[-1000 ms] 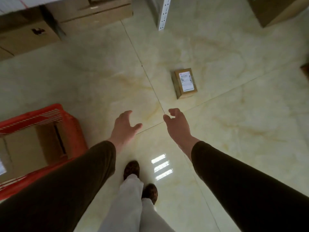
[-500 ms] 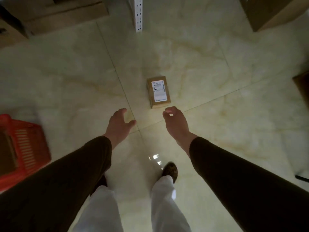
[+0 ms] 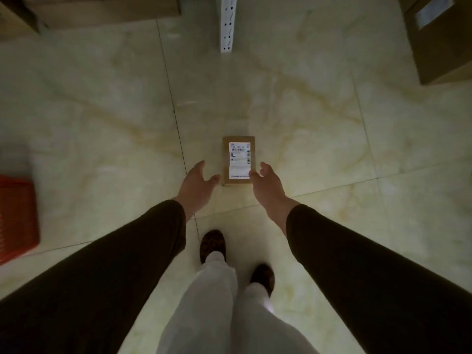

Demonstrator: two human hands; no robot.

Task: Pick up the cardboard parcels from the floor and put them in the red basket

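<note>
A small cardboard parcel (image 3: 238, 159) with a white shipping label lies flat on the pale tiled floor, straight ahead of me. My left hand (image 3: 198, 183) hovers just left of its near end, fingers spread and empty. My right hand (image 3: 267, 185) hovers at its near right corner, fingers apart, thumb overlapping the label's edge in the image; whether it touches is unclear. The red basket (image 3: 18, 218) stands at the far left, cut off by the frame edge, its inside hidden.
A white perforated shelf post (image 3: 228, 24) rises beyond the parcel. Large cardboard boxes stand at the top left (image 3: 102, 8) and top right (image 3: 444, 39). My feet in dark shoes (image 3: 213, 245) stand just behind the parcel.
I have stepped forward toward the parcel. It now lies centred between my two hands, which reached up to its near end. The red basket slid further left out of view.
</note>
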